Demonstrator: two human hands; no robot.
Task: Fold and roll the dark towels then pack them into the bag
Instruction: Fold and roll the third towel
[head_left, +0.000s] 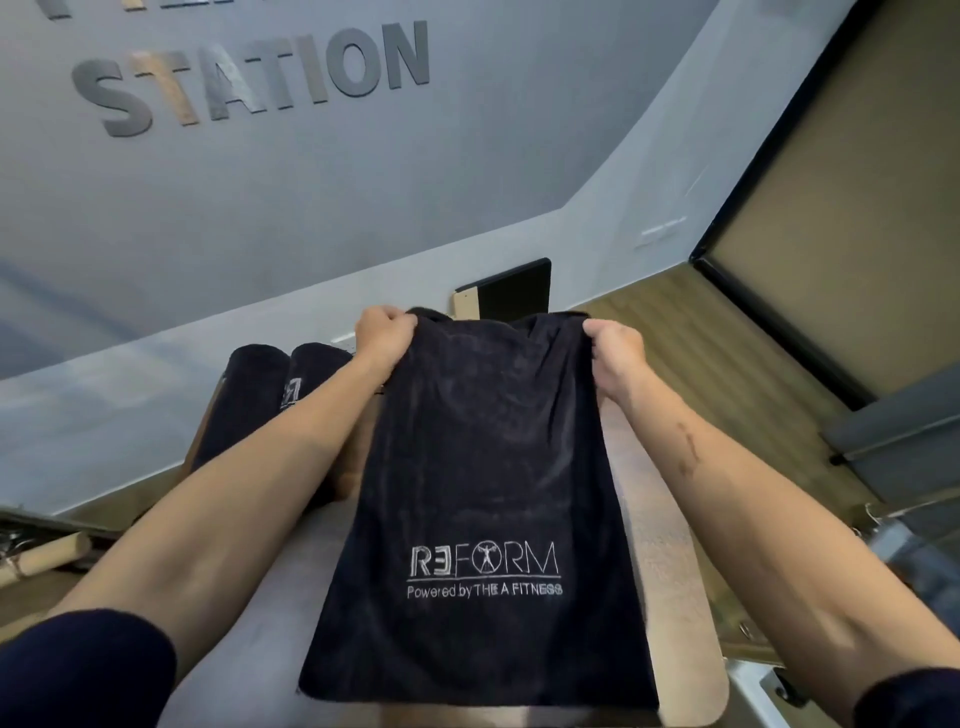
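Dark terry, the towel (483, 493) lies flat on the bench (670, 545) before me, logo up. My left hand (383, 328) pinches its 11 o'clock corner, my right hand (613, 340) the 1 o'clock one. I judge folding underway; next, far edge toward me. Two rolls (270, 395) wait at 10 o'clock.

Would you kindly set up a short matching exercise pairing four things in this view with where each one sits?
Things:
1. left hand
2. right hand
3. rolled towels
4. REFORM logo

Places:
A. lower part of the flat towel
B. beyond the left forearm, lying side by side
C. gripping the towel's far right corner
D. gripping the towel's far left corner

Pairs: 1-D, 2-C, 3-B, 4-A
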